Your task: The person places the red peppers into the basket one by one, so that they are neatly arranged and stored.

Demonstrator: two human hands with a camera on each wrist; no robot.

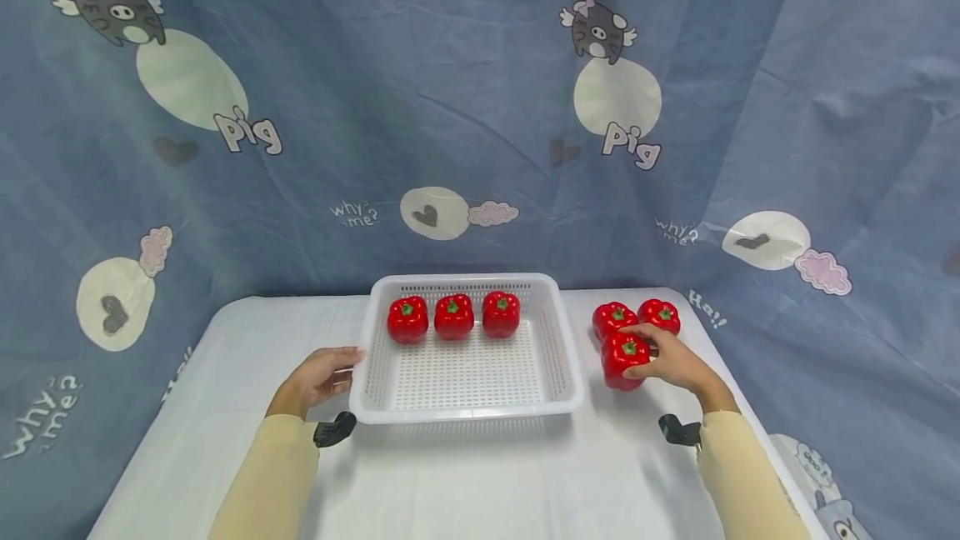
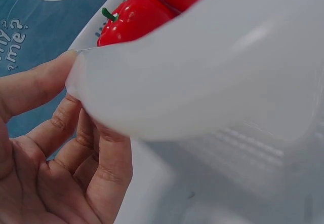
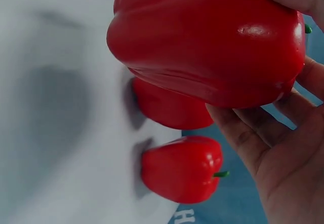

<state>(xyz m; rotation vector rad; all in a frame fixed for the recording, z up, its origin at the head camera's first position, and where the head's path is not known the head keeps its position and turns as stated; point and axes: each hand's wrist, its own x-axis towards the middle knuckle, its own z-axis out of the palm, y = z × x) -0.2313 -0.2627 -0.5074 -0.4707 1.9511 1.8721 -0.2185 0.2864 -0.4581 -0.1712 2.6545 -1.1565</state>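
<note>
A white plastic basket (image 1: 465,417) with slotted walls stands on the table. Three red bell peppers with green stems, among them the left one (image 1: 408,322), sit in a row along its back wall. My left hand (image 1: 324,375) holds the basket's left rim, thumb on top and fingers beneath, as the left wrist view shows. To the right of the basket, my right hand (image 1: 671,361) grips another red bell pepper (image 3: 207,41) between thumb and fingers, stem upward. Behind it are two more red peppers, one nearer (image 1: 613,317) and one at the corner (image 1: 659,317).
The white table (image 1: 465,482) ends at the back against a blue cloth (image 1: 465,107) printed with pigs and words. Dark wrist straps (image 1: 334,430) sit at both cuffs. The loose peppers stand close to the table's back right corner.
</note>
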